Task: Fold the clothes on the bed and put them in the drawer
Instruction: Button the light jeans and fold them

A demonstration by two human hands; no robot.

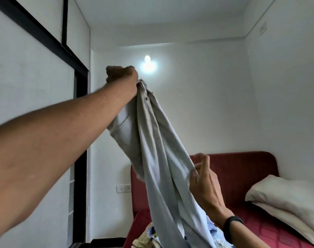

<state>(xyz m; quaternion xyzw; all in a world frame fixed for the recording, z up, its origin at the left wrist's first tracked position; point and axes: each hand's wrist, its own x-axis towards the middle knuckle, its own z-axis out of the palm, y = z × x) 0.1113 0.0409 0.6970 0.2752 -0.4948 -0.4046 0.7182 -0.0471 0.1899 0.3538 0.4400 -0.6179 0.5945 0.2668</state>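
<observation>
**Trousers held high to hang straight**

Trousers (158,149) hang above the bed (270,228) because your left hand (123,80) grips the waistband overhead. Your right hand (203,183) pinches the leg lower down, likely to line up seams. More clothes (152,237) wait below.

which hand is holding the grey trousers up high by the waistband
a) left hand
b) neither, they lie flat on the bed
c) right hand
a: the left hand grips the waistband of the grey trousers overhead, while the right hand pinches the cloth lower down.
</observation>
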